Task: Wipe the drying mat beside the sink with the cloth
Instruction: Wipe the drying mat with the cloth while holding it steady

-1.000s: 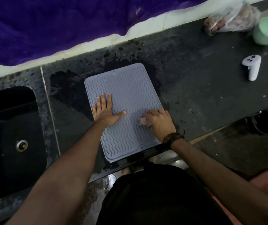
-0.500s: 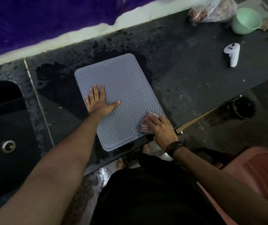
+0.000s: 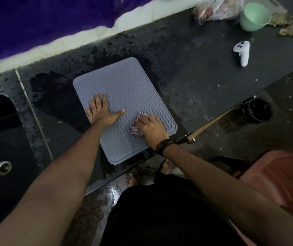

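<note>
Mat: we see the grey drying mat [image 3: 129, 96] with its wavy ribs lying flat on the dark counter [image 3: 204, 89], turned at a slant, its near corner close to the counter's front edge.
Sink: the black sink [image 3: 2, 139] sits to the left of the mat, apart from it, with a strip of counter and a pale seam between them; its metal drain [image 3: 4, 167] shows near the bottom.
Left hand: our left hand [image 3: 101, 112] lies flat on the left part of the mat, fingers straight and close together, thumb spread out to the right, pressing down and holding nothing.
Right hand: our right hand [image 3: 151, 126] is on the near right part of the mat, fingers curled over the cloth and gripping it against the ribs; a dark band [image 3: 164, 145] wraps the wrist.
Cloth: the bunched pink-and-white striped cloth [image 3: 137, 125] sticks out from under the right hand on its left side, touching the mat, just beside the left thumb.
Wet patch: a darker damp stain [image 3: 53, 89] spreads on the counter along the mat's left and far edges.
Far right of counter: a white controller [image 3: 241, 51] lies well apart from the mat; beyond it stand a pale green cup [image 3: 254, 16], a clear plastic bag [image 3: 216, 10] and a frayed tan rag [image 3: 291, 23].
Below the counter: bare feet [image 3: 165, 166] show on the floor, and a reddish plastic chair [image 3: 280, 178] is at the right.
</note>
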